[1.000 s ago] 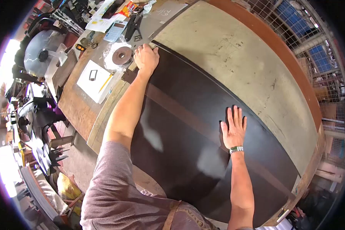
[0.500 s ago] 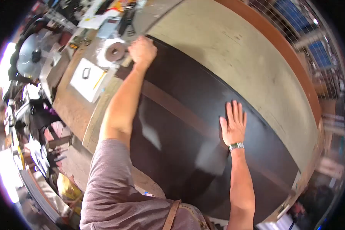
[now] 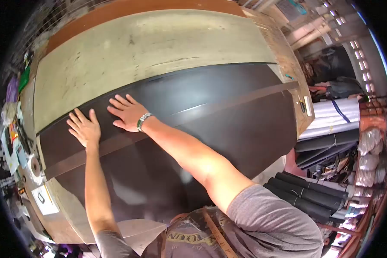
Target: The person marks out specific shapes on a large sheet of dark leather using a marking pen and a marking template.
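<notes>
Dark brown, nearly black, a wide sheet (image 3: 241,129) spreads over the middle of the frame, its long upper edge curving from the left toward the upper right, with a pale sheen near the centre of the frame. 2 bare hands lie palm down on it, left of centre. The left hand (image 3: 84,127) rests flat close to the sheet's upper edge, fingers spread apart and pointing up and left. The right hand (image 3: 127,112) lies just beside it, to the right in the frame, with its fingers also apart and its thumb held away from them; a metal-banded wristwatch (image 3: 143,121) circles that wrist. The hands are near each other but separate. A long brown strip (image 3: 241,97) crosses the sheet from the lower left to the right side of the frame, passing just below the left hand. Above the sheet, a scuffed, pale greenish surface (image 3: 159,43) fills the upper part of the frame, bordered by a reddish-brown band (image 3: 150,13). At lower left lies white paper (image 3: 50,206) bearing a small dark rectangular frame (image 3: 41,197). Dark rolls (image 3: 303,193) are stacked at lower right.
</notes>
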Demonstrator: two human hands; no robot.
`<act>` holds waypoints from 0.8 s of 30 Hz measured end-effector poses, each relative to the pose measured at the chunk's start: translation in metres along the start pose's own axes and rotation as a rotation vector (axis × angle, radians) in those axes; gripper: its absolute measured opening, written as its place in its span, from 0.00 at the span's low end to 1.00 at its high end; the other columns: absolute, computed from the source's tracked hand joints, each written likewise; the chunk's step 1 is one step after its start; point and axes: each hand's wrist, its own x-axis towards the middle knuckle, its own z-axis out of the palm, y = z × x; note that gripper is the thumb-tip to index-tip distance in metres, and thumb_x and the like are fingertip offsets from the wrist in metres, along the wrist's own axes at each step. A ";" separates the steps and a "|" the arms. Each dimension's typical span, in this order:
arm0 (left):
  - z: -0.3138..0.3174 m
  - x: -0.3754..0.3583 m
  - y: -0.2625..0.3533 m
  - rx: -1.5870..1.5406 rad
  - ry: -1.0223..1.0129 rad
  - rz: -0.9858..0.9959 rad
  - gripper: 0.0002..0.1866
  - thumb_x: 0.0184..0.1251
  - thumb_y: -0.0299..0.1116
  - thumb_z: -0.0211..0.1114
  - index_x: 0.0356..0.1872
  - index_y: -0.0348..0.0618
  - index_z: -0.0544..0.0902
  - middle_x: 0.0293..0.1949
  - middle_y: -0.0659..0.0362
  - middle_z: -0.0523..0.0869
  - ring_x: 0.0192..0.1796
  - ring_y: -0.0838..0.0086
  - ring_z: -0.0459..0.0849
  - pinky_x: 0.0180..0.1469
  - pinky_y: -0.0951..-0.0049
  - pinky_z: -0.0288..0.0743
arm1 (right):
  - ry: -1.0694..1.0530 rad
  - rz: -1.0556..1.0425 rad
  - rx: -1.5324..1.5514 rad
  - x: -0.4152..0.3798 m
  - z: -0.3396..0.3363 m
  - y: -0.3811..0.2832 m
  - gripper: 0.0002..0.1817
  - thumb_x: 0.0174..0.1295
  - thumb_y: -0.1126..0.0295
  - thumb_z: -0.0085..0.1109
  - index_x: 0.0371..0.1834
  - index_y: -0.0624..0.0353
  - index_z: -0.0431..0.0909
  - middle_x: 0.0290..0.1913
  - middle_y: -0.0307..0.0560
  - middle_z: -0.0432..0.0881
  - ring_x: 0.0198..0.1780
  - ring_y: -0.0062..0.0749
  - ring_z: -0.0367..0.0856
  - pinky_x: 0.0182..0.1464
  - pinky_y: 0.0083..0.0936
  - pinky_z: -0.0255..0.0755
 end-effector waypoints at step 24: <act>-0.075 -0.142 0.433 -0.014 -0.261 -0.062 0.64 0.68 0.81 0.43 0.81 0.22 0.47 0.82 0.31 0.45 0.84 0.35 0.37 0.83 0.39 0.32 | 0.238 0.897 -0.373 -0.337 -0.185 0.436 0.50 0.75 0.30 0.31 0.86 0.61 0.46 0.88 0.50 0.42 0.88 0.42 0.37 0.86 0.48 0.33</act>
